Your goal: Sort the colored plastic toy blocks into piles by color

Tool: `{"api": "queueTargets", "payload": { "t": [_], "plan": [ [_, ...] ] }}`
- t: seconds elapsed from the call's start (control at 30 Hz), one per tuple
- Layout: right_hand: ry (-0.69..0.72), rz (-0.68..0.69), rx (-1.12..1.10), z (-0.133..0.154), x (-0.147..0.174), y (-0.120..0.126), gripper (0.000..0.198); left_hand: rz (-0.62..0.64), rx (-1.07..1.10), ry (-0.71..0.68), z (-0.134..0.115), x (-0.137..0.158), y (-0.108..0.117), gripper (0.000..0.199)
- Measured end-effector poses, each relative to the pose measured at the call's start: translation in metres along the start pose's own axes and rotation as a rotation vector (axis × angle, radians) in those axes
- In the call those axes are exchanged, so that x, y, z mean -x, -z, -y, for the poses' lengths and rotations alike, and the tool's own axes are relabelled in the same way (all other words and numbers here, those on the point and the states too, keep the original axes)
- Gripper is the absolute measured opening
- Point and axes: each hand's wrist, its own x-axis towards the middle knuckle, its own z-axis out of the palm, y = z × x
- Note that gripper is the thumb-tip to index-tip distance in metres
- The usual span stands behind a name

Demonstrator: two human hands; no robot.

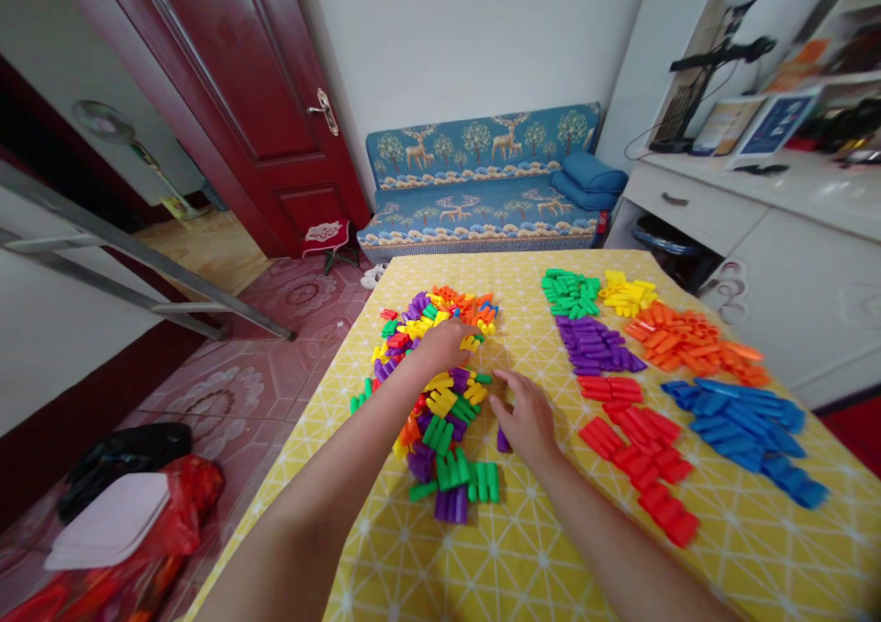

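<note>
A mixed heap of plastic building pieces (439,434) in green, purple, yellow, orange and red lies on the yellow patterned tablecloth (523,558). My left hand (446,345) reaches over the upper part of this heap, fingers pointing right. Its fingertips are mostly hidden, so a grip on any piece cannot be made out. To the right of the heap, my right hand (527,413) is held low with thumb and fingers apart, nothing visible between them. A purple piece (504,440) lies beside its thumb side, and a small green piece (484,379) is near its fingertips.
Single-colour groups lie on the table's right: green (571,294), yellow (626,294), purple (596,345), orange (688,339), red (640,438) and blue (747,425) pieces. Beyond the table stands a blue sofa (474,202); a white cabinet (777,264) is at right, a ladder (124,260) at left.
</note>
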Motion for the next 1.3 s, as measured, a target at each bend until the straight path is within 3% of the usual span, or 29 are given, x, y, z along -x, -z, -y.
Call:
{"api": "queueTargets", "payload": {
  "t": [0.23,0.37,0.47,0.57,0.67,0.87,1.07,1.3],
  "plan": [
    [-0.005,-0.001,-0.023,0.001,0.000,0.000,0.034,0.034,-0.107,0.022,-0.014,-0.019,-0.013,0.031],
    [0.008,0.024,-0.032,0.001,-0.001,0.001,0.030,0.050,-0.038,-0.055,-0.007,-0.016,-0.002,0.022],
    [-0.006,0.034,-0.025,0.000,-0.001,0.002,0.030,0.066,0.053,-0.125,-0.001,-0.005,0.017,0.020],
    [-0.017,0.053,-0.014,0.001,-0.002,0.002,0.030,0.161,0.233,-0.209,0.002,0.017,0.036,0.025],
    [-0.011,0.051,-0.013,0.003,-0.002,0.003,0.031,0.266,0.140,-0.195,0.003,0.045,0.044,0.032],
    [0.018,0.047,-0.029,0.004,-0.002,0.003,0.026,0.196,-0.157,0.022,-0.006,0.080,0.017,0.062],
    [0.031,0.038,-0.033,0.002,-0.002,0.003,0.024,0.236,-0.320,0.103,-0.020,0.079,-0.004,0.061],
    [0.028,0.021,-0.041,0.000,-0.002,0.001,0.025,0.023,-0.263,0.126,-0.015,0.071,-0.009,0.048]
  ]
}}
